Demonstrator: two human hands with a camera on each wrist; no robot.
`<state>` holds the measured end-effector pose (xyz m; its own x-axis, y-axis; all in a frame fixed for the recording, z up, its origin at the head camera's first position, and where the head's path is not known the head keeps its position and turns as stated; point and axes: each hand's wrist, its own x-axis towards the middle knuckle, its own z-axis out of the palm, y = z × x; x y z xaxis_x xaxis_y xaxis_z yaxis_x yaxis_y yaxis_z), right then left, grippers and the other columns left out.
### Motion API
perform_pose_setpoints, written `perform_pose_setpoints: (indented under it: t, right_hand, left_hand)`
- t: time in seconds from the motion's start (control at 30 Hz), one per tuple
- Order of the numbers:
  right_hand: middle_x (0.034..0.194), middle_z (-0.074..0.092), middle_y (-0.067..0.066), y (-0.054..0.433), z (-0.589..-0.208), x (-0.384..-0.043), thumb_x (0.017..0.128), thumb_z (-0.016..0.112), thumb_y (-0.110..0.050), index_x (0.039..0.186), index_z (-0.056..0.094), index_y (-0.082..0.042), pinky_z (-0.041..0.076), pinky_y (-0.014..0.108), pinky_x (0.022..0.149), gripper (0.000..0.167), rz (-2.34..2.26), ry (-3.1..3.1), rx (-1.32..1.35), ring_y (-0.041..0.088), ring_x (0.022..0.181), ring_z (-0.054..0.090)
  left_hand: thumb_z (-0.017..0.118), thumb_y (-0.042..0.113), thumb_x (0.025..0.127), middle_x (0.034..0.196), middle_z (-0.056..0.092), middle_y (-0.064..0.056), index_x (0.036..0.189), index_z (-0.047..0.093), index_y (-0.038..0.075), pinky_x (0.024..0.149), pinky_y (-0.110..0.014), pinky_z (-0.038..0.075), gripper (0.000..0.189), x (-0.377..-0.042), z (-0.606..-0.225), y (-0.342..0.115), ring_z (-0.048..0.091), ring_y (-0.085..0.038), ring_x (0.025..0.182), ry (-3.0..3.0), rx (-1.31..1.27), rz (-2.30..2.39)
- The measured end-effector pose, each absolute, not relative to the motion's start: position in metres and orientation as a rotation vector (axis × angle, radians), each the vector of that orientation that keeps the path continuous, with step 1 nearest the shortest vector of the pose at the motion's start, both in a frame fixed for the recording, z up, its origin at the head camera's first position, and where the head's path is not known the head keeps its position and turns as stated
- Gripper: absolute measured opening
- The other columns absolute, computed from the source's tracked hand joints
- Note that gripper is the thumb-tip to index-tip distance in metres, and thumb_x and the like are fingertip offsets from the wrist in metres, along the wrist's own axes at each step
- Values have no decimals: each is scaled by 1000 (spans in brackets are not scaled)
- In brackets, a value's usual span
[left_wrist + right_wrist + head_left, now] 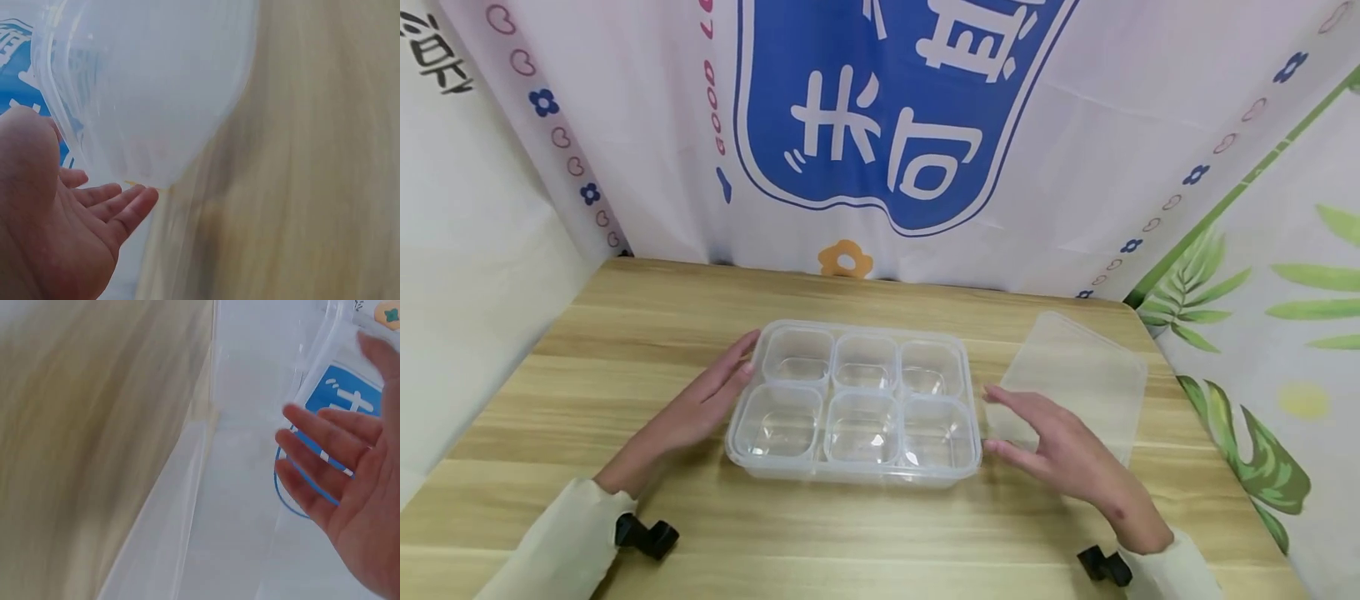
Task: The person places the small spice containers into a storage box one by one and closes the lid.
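Observation:
A clear plastic box (850, 473) sits on the table, with several clear square cups (785, 417) in two rows inside it. Along its left end lies my left hand (707, 404), fingers extended. In the left wrist view, fingertips of the left hand (75, 225) meet the wall of the box (156, 81). My right hand (1067, 450) is beside the box's right end, thumb and fingers spread and relaxed. Nothing is in the right hand (350, 475) in the right wrist view; whether a fingertip touches the box is hard to tell.
A flat translucent lid (1086, 375) lies on the wooden table (647, 308) to the right, partly behind the right hand. Printed cloth (647, 125) hangs along the table's back edge, and a leaf-patterned cloth (1300, 350) borders the right side.

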<state>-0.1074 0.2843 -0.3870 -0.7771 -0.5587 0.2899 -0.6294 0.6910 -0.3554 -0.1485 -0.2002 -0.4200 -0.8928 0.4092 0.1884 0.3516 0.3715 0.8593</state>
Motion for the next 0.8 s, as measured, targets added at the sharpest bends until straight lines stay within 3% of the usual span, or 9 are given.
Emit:
perform_pose_setpoints:
  t: [0.07,0.37,0.6,0.8]
  right_hand:
    - [138,62,7,288,-387,-110,93,79,-27,148,54,-8,49,56,100,64,620,-2713,911,31,127,57]
    - [103,66,2,297,-389,-114,94,77,-26,118,71,-6,56,43,75,32,435,-2904,728,21,91,66]
    - [91,64,-6,298,-397,-115,88,82,-24,103,71,-10,54,38,72,23,415,-3007,716,13,81,62]
    - [86,63,-9,300,-399,-114,86,84,-18,98,71,-10,54,36,70,19,399,-3007,727,8,78,59]
  left_hand:
    - [33,21,115,166,15,-27,164,10,2,113,-71,21,58,-147,-420,-199,23,-53,146,2562,683,1569]
    - [32,24,115,167,16,-25,166,7,11,115,-69,20,58,-145,-419,-197,21,-50,148,2558,660,1554]
    - [30,26,115,169,11,-21,167,6,15,115,-70,18,58,-145,-422,-199,17,-48,150,2539,650,1565]
    - [30,25,115,169,9,-20,167,7,17,115,-70,17,57,-144,-422,-199,15,-48,150,2542,654,1560]
